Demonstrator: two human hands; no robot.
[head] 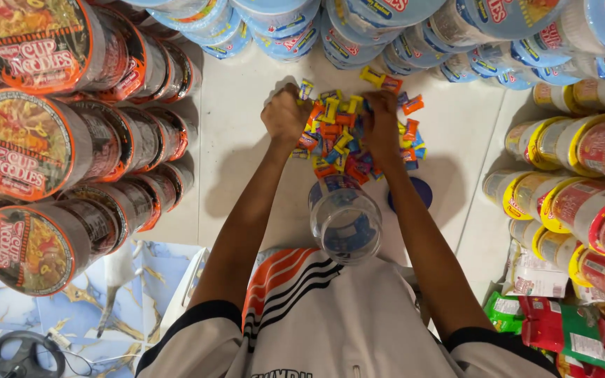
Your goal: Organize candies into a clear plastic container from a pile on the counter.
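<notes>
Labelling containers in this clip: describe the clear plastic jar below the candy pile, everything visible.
The clear plastic jar stands upright and open on the pale tiled floor, seen straight down its round mouth. Its walls look thin and transparent, with a blue tint inside near the bottom; what that is cannot be told. It sits between the person's forearms, just below the pile of wrapped candies, with a round blue lid lying beside it. Neither hand touches it.

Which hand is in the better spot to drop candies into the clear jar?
Probably the right hand. It rests on the candy pile almost straight above the open clear jar, with the blue lid beside its arm. The left hand is fisted at the pile's left edge, a little farther off.
</notes>
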